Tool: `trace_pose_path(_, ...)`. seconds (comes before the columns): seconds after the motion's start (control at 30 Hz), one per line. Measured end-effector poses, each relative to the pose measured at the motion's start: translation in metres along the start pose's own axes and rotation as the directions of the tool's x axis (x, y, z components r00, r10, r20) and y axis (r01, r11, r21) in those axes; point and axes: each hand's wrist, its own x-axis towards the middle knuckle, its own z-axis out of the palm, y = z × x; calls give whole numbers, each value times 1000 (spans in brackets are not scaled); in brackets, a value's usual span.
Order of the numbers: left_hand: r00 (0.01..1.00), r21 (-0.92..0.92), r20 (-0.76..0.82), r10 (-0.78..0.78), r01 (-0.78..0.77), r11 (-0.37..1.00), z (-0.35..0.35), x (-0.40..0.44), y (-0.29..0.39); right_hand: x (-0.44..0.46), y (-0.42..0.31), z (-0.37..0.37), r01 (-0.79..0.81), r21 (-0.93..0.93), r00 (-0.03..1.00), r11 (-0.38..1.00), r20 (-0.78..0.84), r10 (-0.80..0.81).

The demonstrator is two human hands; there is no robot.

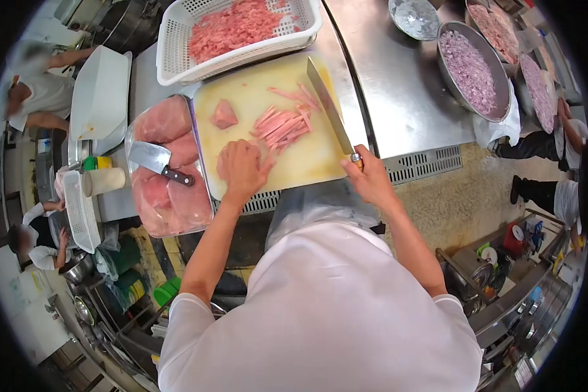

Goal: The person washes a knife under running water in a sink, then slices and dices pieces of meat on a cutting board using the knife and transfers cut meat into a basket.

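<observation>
A long knife point(330, 104) is in my right hand point(371, 175), its fingers wrapped round the handle. The blade points away from me over the right side of the yellowish cutting board point(242, 91). My left hand point(243, 166) lies low on the board's left half, fingers bent over a piece of raw meat that it mostly covers; whether it grips the meat I cannot tell. Between the hands is a pile of meat strips point(282, 127), with more thin strips point(300, 96) close to the blade. A small meat chunk point(224, 114) sits at the board's left.
Left of the board, a tray of large meat pieces point(170, 121) has a cleaver point(151, 157) lying across it. A white basket point(170, 59) of chopped meat stands behind. Bowls of chopped onion point(470, 68) are at right. Other people work on both sides.
</observation>
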Motion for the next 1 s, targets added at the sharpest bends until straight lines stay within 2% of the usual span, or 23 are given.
trace_pose_path(0.1, 995, -37, -102, 18, -22, 999, 22, -9, 0, 0, 1, 3, 5, -4, 1000, 1000, 15, -5)
trace_pose_path(0.2, 993, -79, -117, 21, -31, 996, 18, -8, 0, 2, 2, 1, 1, -4, 1000, 1000, 25, 0)
trace_pose_path(0.3, 987, -140, -142, -73, 53, 989, 11, 3, -14, 3, 5, 7, 12, -34, 1000, 999, 10, -12)
trace_pose_path(0.33, 960, -200, -162, -228, 194, 960, 9, 3, -27, 4, 7, 7, 23, -49, 1000, 999, -5, -23)
trace_pose_path(0.4, 841, -323, -175, -512, 442, 837, 1, -3, -61, 4, 9, 8, 30, -17, 1000, 999, -9, -30)
trace_pose_path(0.5, 786, -323, -81, -613, 561, 762, 9, -42, -84, 7, 10, 11, 42, 12, 999, 999, -14, -42)
trace_pose_path(0.6, 928, 47, -237, -286, 305, 951, 52, -53, -54, 7, 12, 12, 45, 8, 999, 999, -15, -44)
trace_pose_path(0.7, 818, 205, -170, -549, 575, 792, 41, -28, 3, 5, 5, 12, 41, 15, 999, 999, -10, -41)
trace_pose_path(0.77, 819, 114, -165, -549, 569, 814, 48, -32, -6, 14, 17, 14, 85, 11, 996, 996, -25, -85)
trace_pose_path(0.9, 834, -47, -210, -511, 513, 857, 60, -45, -35, 8, -1, 11, 32, 67, 999, 997, -5, -32)
trace_pose_path(1.0, 796, -119, -244, -555, 543, 831, 63, -54, -49, 8, -4, 9, 27, 70, 1000, 997, -13, -26)
